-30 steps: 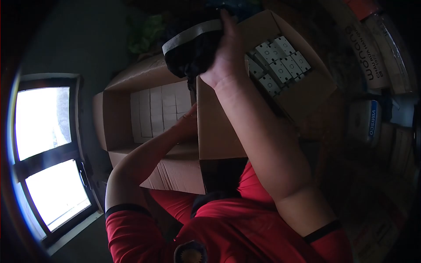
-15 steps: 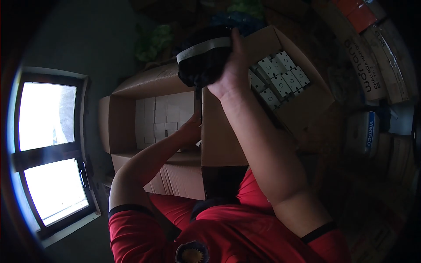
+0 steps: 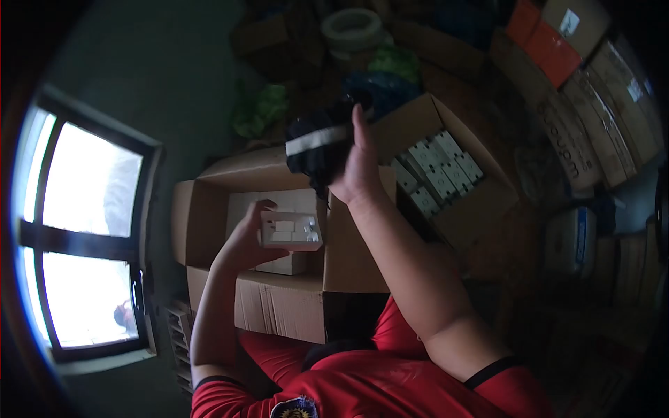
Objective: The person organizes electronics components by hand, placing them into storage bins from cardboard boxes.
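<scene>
My left hand (image 3: 240, 240) grips a small white open-faced box (image 3: 291, 244) by its left end, over the left cardboard carton (image 3: 209, 226). Its hollow inside faces me, with small shiny bits at the right end. More white boxes (image 3: 282, 265) lie in that carton below. Held up in my right hand (image 3: 359, 171) is a black, soft-looking thing with a pale band (image 3: 313, 143). Dim light hides what kind it is. Just right of that hand, white square-faced pieces (image 3: 439, 167) with small dark holes are stacked in the right cardboard carton (image 3: 481, 160).
Windows (image 3: 90, 292) fill the left side. Green plastic bags (image 3: 261, 111), a blue bag (image 3: 383, 94) and a roll of pale tape (image 3: 352, 29) lie behind the cartons. Stacked cardboard boxes (image 3: 606, 104) line the right. A slatted rack (image 3: 180, 341) stands by the window.
My left hand has come up out of the left carton with a white open-faced box in it. My right hand still holds the black banded thing, now lower in view. The view has shifted.
</scene>
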Motion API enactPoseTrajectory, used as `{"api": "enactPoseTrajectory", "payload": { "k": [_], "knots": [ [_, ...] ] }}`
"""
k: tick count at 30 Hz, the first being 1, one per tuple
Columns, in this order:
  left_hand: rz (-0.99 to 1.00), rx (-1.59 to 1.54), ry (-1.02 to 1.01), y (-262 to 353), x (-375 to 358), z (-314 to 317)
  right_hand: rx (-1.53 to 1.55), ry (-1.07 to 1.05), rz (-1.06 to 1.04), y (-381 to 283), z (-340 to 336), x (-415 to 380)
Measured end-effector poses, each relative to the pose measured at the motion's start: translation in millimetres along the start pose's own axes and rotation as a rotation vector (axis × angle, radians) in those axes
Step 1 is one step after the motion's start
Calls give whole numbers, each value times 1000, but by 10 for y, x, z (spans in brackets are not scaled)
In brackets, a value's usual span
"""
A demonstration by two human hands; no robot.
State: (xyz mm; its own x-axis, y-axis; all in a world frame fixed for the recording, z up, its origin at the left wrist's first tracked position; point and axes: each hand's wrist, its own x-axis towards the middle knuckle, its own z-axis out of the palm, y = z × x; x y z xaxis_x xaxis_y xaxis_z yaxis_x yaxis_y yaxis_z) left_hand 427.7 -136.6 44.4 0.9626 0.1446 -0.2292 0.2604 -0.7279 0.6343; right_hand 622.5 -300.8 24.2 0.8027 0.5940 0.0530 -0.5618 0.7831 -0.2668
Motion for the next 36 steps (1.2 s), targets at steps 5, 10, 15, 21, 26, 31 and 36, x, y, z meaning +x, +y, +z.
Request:
{"api": "enactPoseTrajectory", "payload": {
  "k": [5, 10, 15, 21, 26, 31, 36],
  "knots": [
    [237, -847, 608, -70, -673, 37, 77, -241, 352, 388, 174, -289],
    [484, -1359, 892, 181, -955, 337, -264, -309, 533, 893, 201, -885],
    [386, -1184, 1050, 85, -1187, 406, -342, -300, 558, 981, 256, -1279],
    [179, -637, 1413, 95, -1128, 771, -98, -467, 565, 995, 320, -1287],
    [415, -948, 1252, 350, -1278, 1065, -603, -377, 244, 1081, 234, -1316],
    [34, -1286, 768, 186, -1524, 690, -850, -469, 249, 957, 243, -1280],
    [-51, -810, 642, 74, -1804, 458, -566, -449, 349, 487, 377, -992]
  ]
}}
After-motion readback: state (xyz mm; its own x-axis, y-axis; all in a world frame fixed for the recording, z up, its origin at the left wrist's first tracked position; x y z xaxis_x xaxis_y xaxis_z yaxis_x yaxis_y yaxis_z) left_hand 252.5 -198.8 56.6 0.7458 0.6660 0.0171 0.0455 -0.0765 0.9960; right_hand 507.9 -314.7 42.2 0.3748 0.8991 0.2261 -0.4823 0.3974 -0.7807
